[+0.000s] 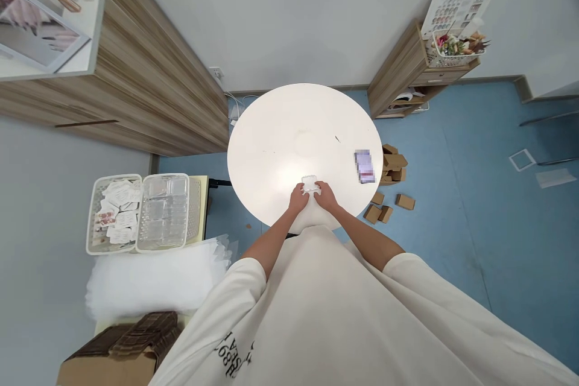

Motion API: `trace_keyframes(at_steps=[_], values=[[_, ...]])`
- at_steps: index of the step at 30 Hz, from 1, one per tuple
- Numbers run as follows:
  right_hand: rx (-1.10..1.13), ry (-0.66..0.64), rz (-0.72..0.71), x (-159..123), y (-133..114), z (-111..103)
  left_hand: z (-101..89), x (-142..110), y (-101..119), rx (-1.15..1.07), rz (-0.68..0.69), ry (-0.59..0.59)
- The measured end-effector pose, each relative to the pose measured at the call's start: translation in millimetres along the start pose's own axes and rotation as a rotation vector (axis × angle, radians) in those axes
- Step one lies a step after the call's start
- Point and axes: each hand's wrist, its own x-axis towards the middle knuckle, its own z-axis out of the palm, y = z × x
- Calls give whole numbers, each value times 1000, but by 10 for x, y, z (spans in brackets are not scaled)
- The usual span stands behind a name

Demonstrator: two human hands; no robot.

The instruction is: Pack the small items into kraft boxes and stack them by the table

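Near the front edge of the round white table [271, 132], a small clear plastic box [310, 183] lies between my two hands. My left hand [297, 198] grips its left side with fingers curled. On the opposite side, my right hand [326, 196] has its fingers closed at the right edge of the same box. Glare and small size hide what the box contains, if anything. To the right on the tabletop lies a purple phone-shaped item [364, 166], blurred out.
At left, one white basket [93, 217] holds packets and another [188, 217] holds clear boxes. Beside them lies a stack of white translucent bags [154, 277], with a cardboard box [108, 368] nearer me. Small brown cartons [394, 163] lie on the floor right of the table.
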Motion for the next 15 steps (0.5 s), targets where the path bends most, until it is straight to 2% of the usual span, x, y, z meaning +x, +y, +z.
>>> trace_keyframes(at_steps=[7, 15], values=[[34, 39, -13, 45, -167, -134, -117, 44, 97, 104, 69, 125], [12, -27, 70, 192, -298, -280, -137, 171, 172, 79, 27, 143]])
